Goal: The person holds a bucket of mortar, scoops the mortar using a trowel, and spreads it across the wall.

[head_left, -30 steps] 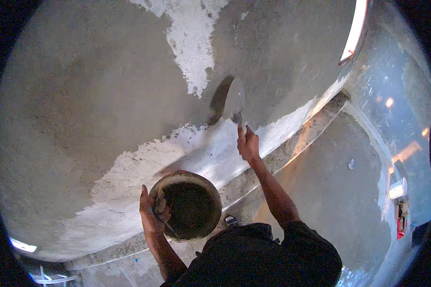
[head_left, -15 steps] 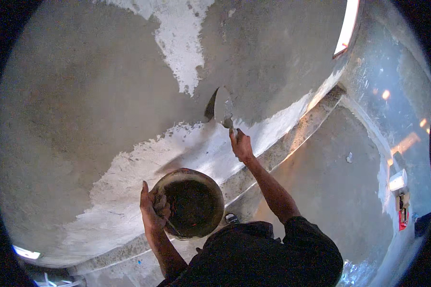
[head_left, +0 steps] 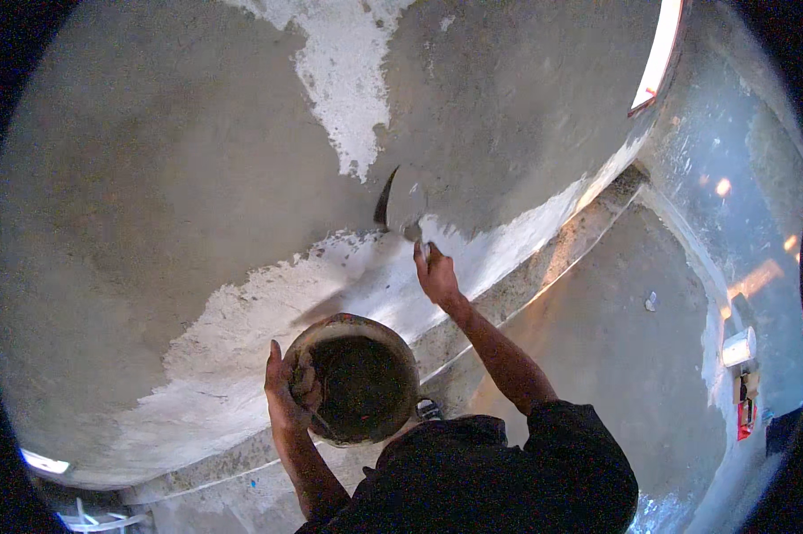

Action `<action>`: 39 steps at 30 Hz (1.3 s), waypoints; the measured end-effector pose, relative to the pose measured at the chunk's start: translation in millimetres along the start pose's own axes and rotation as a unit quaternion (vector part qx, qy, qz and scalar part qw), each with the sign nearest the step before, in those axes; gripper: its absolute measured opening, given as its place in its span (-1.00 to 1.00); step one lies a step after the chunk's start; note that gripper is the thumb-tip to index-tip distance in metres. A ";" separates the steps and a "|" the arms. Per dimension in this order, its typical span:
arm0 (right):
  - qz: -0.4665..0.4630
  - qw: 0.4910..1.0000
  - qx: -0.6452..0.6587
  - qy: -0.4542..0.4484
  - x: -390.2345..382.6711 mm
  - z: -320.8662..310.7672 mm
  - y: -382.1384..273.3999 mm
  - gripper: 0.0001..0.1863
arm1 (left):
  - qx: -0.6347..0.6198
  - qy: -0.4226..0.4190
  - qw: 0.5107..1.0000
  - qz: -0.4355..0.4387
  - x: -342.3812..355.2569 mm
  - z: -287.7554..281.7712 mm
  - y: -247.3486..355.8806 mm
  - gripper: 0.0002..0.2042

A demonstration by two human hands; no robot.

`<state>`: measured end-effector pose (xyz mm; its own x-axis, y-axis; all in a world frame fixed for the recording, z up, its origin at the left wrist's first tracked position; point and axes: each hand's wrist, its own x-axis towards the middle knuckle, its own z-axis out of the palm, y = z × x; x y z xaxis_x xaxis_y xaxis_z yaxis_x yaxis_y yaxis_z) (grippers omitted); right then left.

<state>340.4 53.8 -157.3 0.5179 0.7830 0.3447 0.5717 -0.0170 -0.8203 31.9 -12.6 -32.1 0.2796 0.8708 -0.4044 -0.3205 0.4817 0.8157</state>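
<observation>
My right hand (head_left: 437, 271) grips the handle of a trowel (head_left: 406, 200), whose grey blade lies against the plastered wall (head_left: 179, 151) and throws a dark crescent shadow along its left edge. Grey plaster covers much of the wall, with rough white patches above and below the blade. Lower down, my left hand (head_left: 286, 387) is closed on the left rim of a round, dirty bucket (head_left: 361, 338), fingers over the edge. The bucket's inside is dark; its contents cannot be made out.
A concrete ledge (head_left: 563, 245) runs diagonally below the wall. On the right floor (head_left: 597, 383) stand a white container (head_left: 740, 347) and a red item (head_left: 746, 418). A bright opening (head_left: 656, 58) is at top right. My sandalled foot (head_left: 427, 409) shows beside the bucket.
My right hand and the trowel have moved left and down along the wall, the blade's shadow narrowing. The bucket in my left hand is nearly where it was.
</observation>
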 end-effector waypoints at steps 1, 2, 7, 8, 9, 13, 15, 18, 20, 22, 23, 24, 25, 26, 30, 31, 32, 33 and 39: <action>-0.014 1.000 -0.017 0.000 -8.9 0.0 8.5 -0.49 | 0.005 0.002 1.000 -0.005 2.2 -1.2 -0.4 -0.39; -0.028 0.999 -0.033 -0.001 -12.2 -0.5 17.2 -0.49 | 0.009 0.005 1.000 -0.009 3.6 -1.4 -0.5 -0.38; 0.007 0.997 0.035 0.073 34.6 -27.1 3.6 -0.50 | 0.021 0.054 0.998 0.000 5.8 7.1 -2.9 -0.50; 0.010 0.994 0.059 0.087 47.7 -30.5 -0.5 -0.50 | 0.017 0.022 1.000 -0.004 5.8 5.9 -2.5 -0.50; 0.012 0.991 0.084 0.099 54.7 -34.0 -18.5 -0.50 | 0.016 0.023 1.000 -0.003 6.4 6.2 -2.1 -0.50; -0.005 0.996 0.044 0.081 43.9 13.1 -12.2 -0.51 | 0.005 0.065 0.998 0.007 12.3 4.9 -5.1 -0.51; -0.099 0.991 -0.019 0.083 11.1 29.7 -1.7 -0.56 | 0.003 0.101 0.995 0.012 14.6 6.6 -5.7 -0.50; -0.048 0.994 -0.033 -0.088 -31.6 29.5 18.4 -0.49 | 0.015 0.100 0.995 0.019 10.4 8.8 0.8 -0.49; -0.054 0.994 -0.032 -0.092 -36.3 19.5 26.6 -0.51 | 0.039 0.078 0.996 -0.006 8.5 6.1 4.6 -0.49; -0.004 0.999 0.025 -0.038 -30.4 5.9 14.9 -0.54 | 0.024 0.070 0.997 0.002 6.7 4.5 4.6 -0.50; -0.043 0.997 0.059 0.040 -22.8 3.3 8.2 -0.59 | 0.011 0.059 0.998 0.009 6.2 2.7 4.0 -0.51; -0.025 0.995 0.073 0.061 -7.7 0.8 22.3 -0.56 | 0.012 0.056 0.998 0.008 6.3 2.4 3.8 -0.51; -0.009 0.993 0.091 0.076 7.3 -0.2 21.8 -0.54 | -0.006 0.020 1.000 0.000 5.4 -2.7 4.3 -0.52; 0.022 0.989 0.129 0.076 15.9 -0.2 20.8 -0.51 | -0.024 -0.016 1.000 -0.009 3.6 -6.7 4.7 -0.53; 0.017 0.991 0.105 0.082 27.7 23.0 21.6 -0.46 | -0.008 0.059 0.998 0.002 -6.5 6.3 6.7 -0.54; 0.001 0.996 0.031 0.079 23.3 33.2 33.3 -0.45 | -0.001 0.066 0.998 0.017 -5.3 6.7 3.5 -0.54; -0.151 0.978 -0.086 0.117 15.4 47.1 85.0 -0.45 | 0.010 0.060 0.998 0.028 -2.8 13.1 1.2 -0.54; -0.070 0.992 -0.069 0.075 -7.2 62.9 76.0 -0.46 | 0.008 0.073 0.997 0.031 -2.2 3.8 0.7 -0.54; 0.047 0.997 -0.040 -0.056 -83.2 56.8 91.6 -0.57 | 0.005 0.068 0.998 0.019 -10.1 -7.6 1.5 -0.53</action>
<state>313.6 22.4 -287.1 0.4992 0.8405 0.2108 0.5749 -0.1393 -0.8063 21.7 -19.9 -29.9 0.1423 0.8945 -0.4239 -0.3201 0.4468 0.8354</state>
